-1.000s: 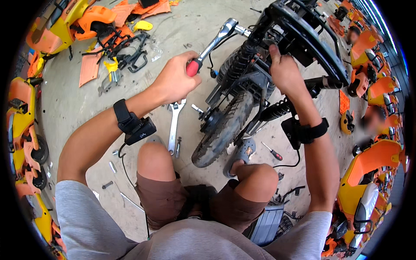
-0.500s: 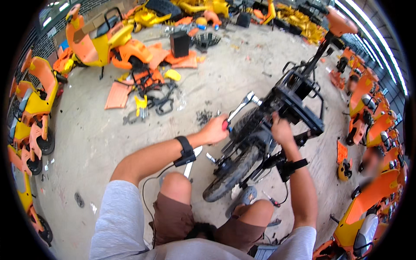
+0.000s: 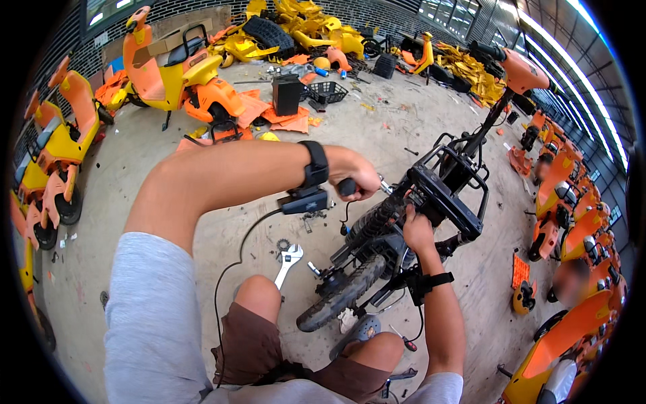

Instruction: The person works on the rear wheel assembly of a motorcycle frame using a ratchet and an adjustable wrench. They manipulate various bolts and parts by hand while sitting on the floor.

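One ratchet wrench (image 3: pixel 385 186) lies in the grip of the left hand (image 3: pixel 358 176), whose fingers are wrapped around its handle; the dark handle end pokes out on the hand's near left side, and the bright metal end emerges on the right, so its long axis runs roughly left to right, with the metal end pointing at the black frame of a stripped scooter (image 3: pixel 441 192). Whether that end is seated on a fastener cannot be told. The right hand (image 3: pixel 419 230), well apart from the left and nearer, rests against the frame just below the rear rack, thumb up; what its fingers grasp is hidden. The scooter stands ahead and to the right, its long axis slanting from the rear wheel (image 3: pixel 346 296), near and left, to the orange handlebar head (image 3: pixel 526 72), far and right. On the floor (image 3: pixel 383 121) left of the wheel lies an adjustable wrench (image 3: pixel 288 263), its head at the far end, with a toothed ring (image 3: pixel 283 244) just beyond it. A screwdriver (image 3: pixel 409 345) lies near, right of the person's grey clog (image 3: pixel 365 328). Farther out, orange-and-yellow scooters (image 3: pixel 158 77) stand left and right, and yellow panels (image 3: pixel 313 27) are heaped at the far side.
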Demonstrator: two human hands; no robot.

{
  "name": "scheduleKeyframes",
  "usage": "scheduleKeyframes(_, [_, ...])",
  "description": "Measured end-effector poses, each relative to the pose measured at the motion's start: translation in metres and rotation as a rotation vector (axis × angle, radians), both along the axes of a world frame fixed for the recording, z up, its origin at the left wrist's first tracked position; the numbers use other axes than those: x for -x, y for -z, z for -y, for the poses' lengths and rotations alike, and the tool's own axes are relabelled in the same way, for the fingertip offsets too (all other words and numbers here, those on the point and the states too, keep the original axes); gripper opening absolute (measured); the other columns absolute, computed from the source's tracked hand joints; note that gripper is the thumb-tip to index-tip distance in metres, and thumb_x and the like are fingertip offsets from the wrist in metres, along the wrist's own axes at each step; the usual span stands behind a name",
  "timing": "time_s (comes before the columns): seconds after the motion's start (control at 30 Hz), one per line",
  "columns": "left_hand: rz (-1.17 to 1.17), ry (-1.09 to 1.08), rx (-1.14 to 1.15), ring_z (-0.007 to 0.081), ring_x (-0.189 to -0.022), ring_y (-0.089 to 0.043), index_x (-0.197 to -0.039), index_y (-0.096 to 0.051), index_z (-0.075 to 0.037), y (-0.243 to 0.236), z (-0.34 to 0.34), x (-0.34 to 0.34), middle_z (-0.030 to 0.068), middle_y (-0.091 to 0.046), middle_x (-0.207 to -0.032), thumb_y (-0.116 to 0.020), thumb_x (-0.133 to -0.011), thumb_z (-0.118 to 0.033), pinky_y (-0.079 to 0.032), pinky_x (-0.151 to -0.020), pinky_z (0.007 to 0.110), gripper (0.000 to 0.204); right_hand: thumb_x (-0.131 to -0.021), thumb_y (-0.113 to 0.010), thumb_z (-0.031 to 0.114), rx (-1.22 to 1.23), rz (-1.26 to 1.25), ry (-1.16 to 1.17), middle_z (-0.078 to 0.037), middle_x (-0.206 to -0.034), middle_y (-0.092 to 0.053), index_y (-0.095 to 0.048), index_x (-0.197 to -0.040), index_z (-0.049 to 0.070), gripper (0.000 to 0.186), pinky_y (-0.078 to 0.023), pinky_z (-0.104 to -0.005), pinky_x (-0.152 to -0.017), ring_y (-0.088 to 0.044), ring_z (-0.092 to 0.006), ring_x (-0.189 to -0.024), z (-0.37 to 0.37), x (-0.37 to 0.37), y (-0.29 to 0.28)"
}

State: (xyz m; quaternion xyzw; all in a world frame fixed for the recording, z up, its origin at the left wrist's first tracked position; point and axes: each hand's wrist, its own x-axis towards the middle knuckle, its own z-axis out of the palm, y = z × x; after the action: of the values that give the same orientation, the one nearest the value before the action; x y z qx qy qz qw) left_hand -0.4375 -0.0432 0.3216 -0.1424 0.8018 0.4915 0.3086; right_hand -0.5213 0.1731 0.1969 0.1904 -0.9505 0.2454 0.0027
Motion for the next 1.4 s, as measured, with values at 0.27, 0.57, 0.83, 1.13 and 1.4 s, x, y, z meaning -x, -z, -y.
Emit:
scheduleKeyframes(0.27, [-0.159, 0.006, 0.148, 0.0143, -0.044, -0.047, -0.072, -0.053, 0.002, 0.014, 0.011, -0.024, 0.0055, -0.050, -0.058, -0.054, -0.070, -0.003, -0.041, -0.038, 0.030, 0.006, -0.098, -0.030, 0.051, 0.011, -0.042, -0.005, -0.033, -0.096, -0.062, -0.066, -0.086, -0.008, 0.070, -0.044, -0.0505, -0.091, -0.058, -0.0478, -0.100, -0.004, 0.013, 0.012])
scheduleKeyframes(0.57, [-0.175, -0.033, 0.130, 0.0117, -0.043, -0.047, -0.086, -0.054, 0.002, 0.029, 0.018, -0.031, 0.0046, -0.049, -0.063, -0.056, -0.073, -0.006, -0.041, -0.035, 0.029, 0.016, -0.100, -0.027, 0.049, -0.026, -0.041, -0.070, -0.031, -0.087, -0.063, -0.068, -0.082, -0.006, 0.071, -0.046, -0.0489, -0.086, -0.060, -0.0458, -0.093, -0.007, 0.009, 0.015])
scheduleKeyframes(0.83, [0.020, 0.145, 0.507, 0.0199, -0.048, -0.056, -0.103, -0.050, 0.004, 0.002, -0.001, -0.014, 0.0121, -0.052, -0.069, -0.059, -0.080, -0.010, -0.051, -0.039, 0.036, 0.029, -0.099, -0.031, 0.047, 0.042, -0.034, -0.048, -0.033, -0.098, -0.061, -0.065, -0.088, -0.009, 0.066, -0.044, -0.0507, -0.089, -0.056, -0.0480, -0.101, -0.003, -0.001, -0.003])
scheduleKeyframes(1.13, [-0.162, 0.077, 0.462, 0.0176, -0.047, -0.053, -0.117, -0.049, 0.005, 0.009, 0.001, -0.025, 0.0099, -0.052, -0.066, -0.055, -0.075, -0.003, -0.045, -0.037, 0.033, 0.043, -0.099, -0.028, 0.048, -0.028, -0.048, -0.037, -0.032, -0.096, -0.062, -0.066, -0.093, -0.003, 0.064, -0.045, -0.0506, -0.089, -0.058, -0.0469, -0.100, -0.007, 0.011, 0.003])
scheduleKeyframes(1.4, [-0.288, 0.039, 0.597, 0.0147, -0.043, -0.050, -0.108, -0.049, -0.003, 0.015, -0.001, -0.044, 0.0065, -0.053, -0.060, -0.056, -0.074, -0.008, -0.044, -0.037, 0.031, 0.035, -0.097, -0.027, 0.054, -0.043, 0.038, -0.020, -0.022, -0.093, -0.067, -0.072, -0.084, 0.003, 0.069, -0.044, -0.0453, -0.095, -0.060, -0.0407, -0.101, -0.001, 0.012, 0.007])
